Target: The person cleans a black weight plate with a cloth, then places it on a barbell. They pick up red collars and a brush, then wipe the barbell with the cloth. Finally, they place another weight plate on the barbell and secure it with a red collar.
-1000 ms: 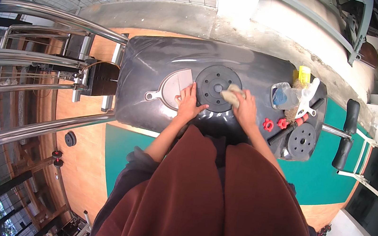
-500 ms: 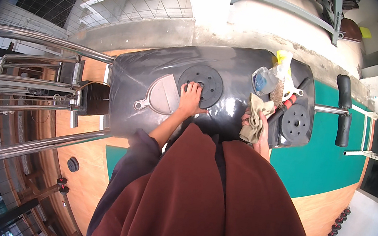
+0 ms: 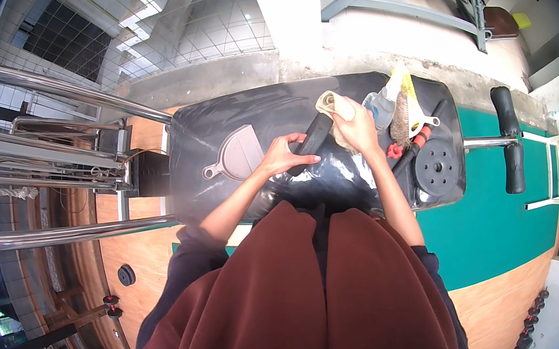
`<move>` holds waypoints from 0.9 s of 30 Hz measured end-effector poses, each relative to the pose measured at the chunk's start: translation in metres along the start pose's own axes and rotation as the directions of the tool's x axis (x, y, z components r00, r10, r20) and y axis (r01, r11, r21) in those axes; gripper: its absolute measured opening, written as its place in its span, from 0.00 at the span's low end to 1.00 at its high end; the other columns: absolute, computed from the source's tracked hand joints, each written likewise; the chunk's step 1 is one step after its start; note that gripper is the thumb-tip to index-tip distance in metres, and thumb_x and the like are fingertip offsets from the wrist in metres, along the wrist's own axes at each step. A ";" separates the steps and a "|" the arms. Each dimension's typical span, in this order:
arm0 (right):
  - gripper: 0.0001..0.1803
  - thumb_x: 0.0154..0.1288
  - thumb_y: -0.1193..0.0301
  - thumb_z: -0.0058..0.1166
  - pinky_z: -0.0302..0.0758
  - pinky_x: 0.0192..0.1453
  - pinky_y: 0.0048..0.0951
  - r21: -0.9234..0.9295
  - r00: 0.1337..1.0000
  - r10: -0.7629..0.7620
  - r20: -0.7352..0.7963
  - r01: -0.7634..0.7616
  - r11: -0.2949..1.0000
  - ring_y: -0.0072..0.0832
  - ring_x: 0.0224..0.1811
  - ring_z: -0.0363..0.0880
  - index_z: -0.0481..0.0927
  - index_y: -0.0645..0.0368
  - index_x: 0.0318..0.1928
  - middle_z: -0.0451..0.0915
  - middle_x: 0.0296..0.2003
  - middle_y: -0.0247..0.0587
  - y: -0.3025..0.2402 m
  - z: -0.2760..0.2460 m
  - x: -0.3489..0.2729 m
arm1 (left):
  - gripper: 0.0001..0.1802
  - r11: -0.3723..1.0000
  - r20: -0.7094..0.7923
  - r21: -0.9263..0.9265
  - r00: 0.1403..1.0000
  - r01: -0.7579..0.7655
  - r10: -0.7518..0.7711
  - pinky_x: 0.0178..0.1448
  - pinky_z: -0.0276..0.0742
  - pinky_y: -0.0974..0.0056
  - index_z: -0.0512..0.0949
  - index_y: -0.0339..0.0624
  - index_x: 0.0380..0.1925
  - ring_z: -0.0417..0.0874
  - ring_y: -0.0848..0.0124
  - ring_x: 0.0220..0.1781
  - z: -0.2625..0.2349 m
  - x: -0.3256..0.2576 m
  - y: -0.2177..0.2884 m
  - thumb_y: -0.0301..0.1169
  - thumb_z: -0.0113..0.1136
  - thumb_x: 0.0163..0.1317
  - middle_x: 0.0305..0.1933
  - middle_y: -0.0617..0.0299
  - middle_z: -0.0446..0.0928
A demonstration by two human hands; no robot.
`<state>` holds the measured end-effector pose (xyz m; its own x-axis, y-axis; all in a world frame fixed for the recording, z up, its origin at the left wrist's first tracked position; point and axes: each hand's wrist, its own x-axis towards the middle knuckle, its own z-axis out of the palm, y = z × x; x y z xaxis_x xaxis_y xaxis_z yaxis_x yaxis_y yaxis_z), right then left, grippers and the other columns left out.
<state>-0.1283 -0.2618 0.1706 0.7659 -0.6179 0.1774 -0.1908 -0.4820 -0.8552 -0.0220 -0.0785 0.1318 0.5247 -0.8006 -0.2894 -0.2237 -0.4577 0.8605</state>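
Observation:
A black weight plate [image 3: 313,139] stands on edge over the black padded bench, showing its narrow rim. My left hand [image 3: 283,155] grips it from the left, thumb and fingers spread around its near part. My right hand [image 3: 361,130] holds a folded beige cloth [image 3: 331,102] and presses it against the plate's far right side. Part of the plate is hidden behind the cloth. A pale dustpan [image 3: 243,152] lies on the bench left of my left hand.
On the bench's right side lie a second weight plate [image 3: 436,167], a black and red bar [image 3: 416,144], a red star-shaped nut [image 3: 395,151], a white-handled brush [image 3: 416,121] and a clear bottle [image 3: 381,108]. Chrome rails [image 3: 78,93] stand left.
The plate, flat on the bench before, is now tilted up on edge in my left hand. My right hand has brought the cloth leftward from beside the second plate onto it.

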 end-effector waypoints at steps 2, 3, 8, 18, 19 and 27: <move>0.17 0.48 0.70 0.58 0.75 0.46 0.39 -0.070 0.984 -0.178 0.009 0.179 0.981 0.46 0.42 0.79 0.80 0.55 0.42 0.80 0.40 0.47 -0.013 0.000 -0.014 | 0.42 0.995 -0.046 -0.067 0.996 -0.078 0.075 0.58 0.68 0.62 0.76 0.31 0.46 0.77 0.64 0.51 0.012 -0.001 -0.006 0.49 0.76 0.32 0.46 0.50 0.78; 0.18 0.45 0.72 0.59 0.75 0.47 0.38 -0.095 0.974 -0.215 0.067 0.220 0.971 0.44 0.42 0.79 0.80 0.53 0.42 0.80 0.41 0.44 -0.018 0.000 -0.025 | 0.38 0.991 -0.029 -0.071 0.994 -0.109 0.107 0.56 0.70 0.63 0.77 0.33 0.45 0.79 0.65 0.49 0.018 -0.001 -0.011 0.46 0.75 0.34 0.45 0.53 0.79; 0.25 0.36 0.78 0.61 0.75 0.47 0.36 -0.145 0.852 -0.397 0.340 0.465 0.873 0.38 0.44 0.76 0.80 0.47 0.41 0.78 0.42 0.35 -0.017 0.004 -0.060 | 0.33 0.963 -0.039 -0.263 0.998 -0.053 0.045 0.49 0.73 0.67 0.77 0.36 0.43 0.80 0.72 0.42 0.032 0.004 -0.031 0.43 0.75 0.36 0.41 0.60 0.80; 0.16 0.45 0.74 0.58 0.75 0.45 0.38 -0.165 0.977 -0.211 -0.013 0.206 0.964 0.42 0.43 0.76 0.80 0.54 0.40 0.79 0.40 0.41 0.001 0.030 -0.026 | 0.35 0.933 -0.048 -0.356 0.996 0.050 -0.072 0.50 0.73 0.66 0.73 0.31 0.48 0.78 0.70 0.46 0.031 0.006 -0.040 0.39 0.74 0.40 0.46 0.56 0.77; 0.17 0.44 0.74 0.59 0.75 0.45 0.37 -0.140 0.948 -0.308 0.079 0.317 0.938 0.42 0.43 0.76 0.80 0.54 0.40 0.79 0.40 0.40 -0.003 0.031 -0.035 | 0.31 0.926 -0.033 -0.376 0.998 0.045 -0.062 0.50 0.74 0.67 0.74 0.33 0.47 0.78 0.71 0.46 0.029 0.006 -0.042 0.36 0.73 0.42 0.46 0.58 0.77; 0.18 0.44 0.70 0.60 0.73 0.46 0.37 -0.055 0.957 -0.259 0.131 0.267 0.962 0.43 0.43 0.76 0.79 0.59 0.40 0.77 0.38 0.43 0.000 0.043 -0.002 | 0.29 0.894 -0.053 -0.447 0.998 0.014 -0.043 0.50 0.71 0.69 0.74 0.35 0.46 0.76 0.74 0.44 0.017 -0.018 -0.029 0.33 0.72 0.43 0.45 0.58 0.76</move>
<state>-0.1038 -0.2339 0.1492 0.8630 -0.3852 0.3270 -0.0122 -0.6629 -0.7486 -0.0394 -0.0571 0.1048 0.5769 -0.7586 -0.3030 0.1744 -0.2479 0.9529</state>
